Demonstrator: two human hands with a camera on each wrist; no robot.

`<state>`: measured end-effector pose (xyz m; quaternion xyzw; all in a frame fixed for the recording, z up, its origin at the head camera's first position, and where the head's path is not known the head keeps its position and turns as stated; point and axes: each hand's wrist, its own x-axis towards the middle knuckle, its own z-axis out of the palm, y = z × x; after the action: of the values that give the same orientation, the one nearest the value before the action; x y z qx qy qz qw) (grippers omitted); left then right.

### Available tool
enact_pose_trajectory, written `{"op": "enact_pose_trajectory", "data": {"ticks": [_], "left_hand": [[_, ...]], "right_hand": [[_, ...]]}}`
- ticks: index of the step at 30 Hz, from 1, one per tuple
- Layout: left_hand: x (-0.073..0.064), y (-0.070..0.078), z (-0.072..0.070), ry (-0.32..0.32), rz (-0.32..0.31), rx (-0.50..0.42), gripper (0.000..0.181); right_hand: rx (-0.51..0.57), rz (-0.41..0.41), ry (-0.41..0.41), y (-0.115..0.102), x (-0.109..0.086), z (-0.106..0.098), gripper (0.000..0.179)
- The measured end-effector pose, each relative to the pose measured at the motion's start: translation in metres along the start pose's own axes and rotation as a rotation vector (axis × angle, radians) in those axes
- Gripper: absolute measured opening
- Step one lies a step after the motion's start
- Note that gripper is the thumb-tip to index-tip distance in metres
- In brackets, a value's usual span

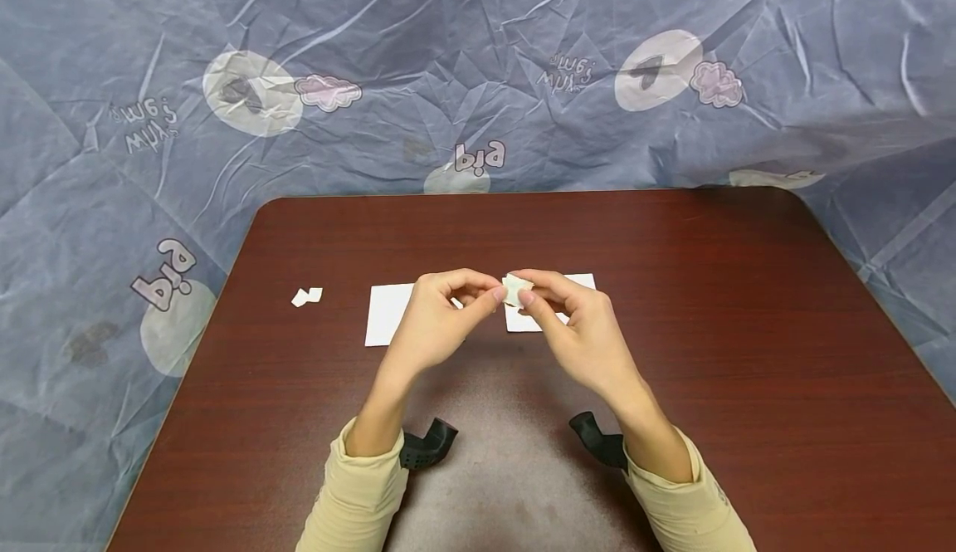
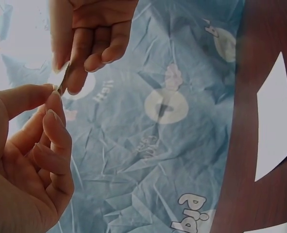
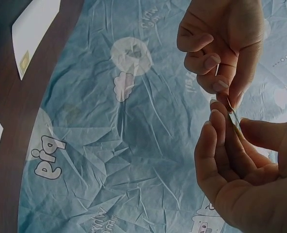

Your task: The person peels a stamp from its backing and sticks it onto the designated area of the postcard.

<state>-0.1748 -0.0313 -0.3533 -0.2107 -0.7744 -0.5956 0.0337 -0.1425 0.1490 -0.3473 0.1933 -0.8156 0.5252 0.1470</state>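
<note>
Above the table, a small pale square piece of paper or sticker (image 1: pixel 515 289) is held up between both hands. My left hand (image 1: pixel 441 319) pinches its left edge with thumb and index finger. The right hand (image 1: pixel 586 328) grips it from the other side, thumb in front and fingers behind. Seen edge-on in the left wrist view, the thin piece (image 2: pixel 64 79) spans the fingertips of both hands. A white sheet (image 1: pixel 384 311) lies behind the left hand, and another white sheet (image 1: pixel 578 280), partly hidden, behind the right hand.
Two small white scraps (image 1: pixel 306 295) lie on the brown table (image 1: pixel 717 286) at the left. In the right wrist view, one sheet bears a small yellowish square (image 3: pixel 24 61) at its corner. Black mounts (image 1: pixel 429 444) sit at the wrists. A wrinkled blue-grey cloth (image 1: pixel 448 29) hangs behind.
</note>
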Motion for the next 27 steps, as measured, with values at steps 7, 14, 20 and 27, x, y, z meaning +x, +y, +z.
{"op": "enact_pose_trajectory", "data": {"ticks": [7, 14, 20, 27], "left_hand": [[0.0003, 0.0005, 0.0014, 0.036, 0.014, -0.033, 0.007], [-0.0006, 0.0029, 0.0045, 0.057, 0.014, -0.066, 0.007], [-0.0009, 0.0040, 0.0046, 0.035, -0.018, -0.120, 0.010], [-0.0019, 0.0071, 0.0035, -0.024, -0.078, -0.263, 0.018]], "right_hand": [[0.017, 0.017, 0.003, -0.0009, 0.0001, -0.0004, 0.023], [0.004, -0.036, 0.068, 0.0017, 0.0008, 0.0010, 0.022], [-0.008, -0.128, 0.135, 0.0039, 0.0021, 0.0010, 0.018], [-0.059, -0.333, 0.259, 0.0059, 0.0061, 0.0022, 0.022]]}}
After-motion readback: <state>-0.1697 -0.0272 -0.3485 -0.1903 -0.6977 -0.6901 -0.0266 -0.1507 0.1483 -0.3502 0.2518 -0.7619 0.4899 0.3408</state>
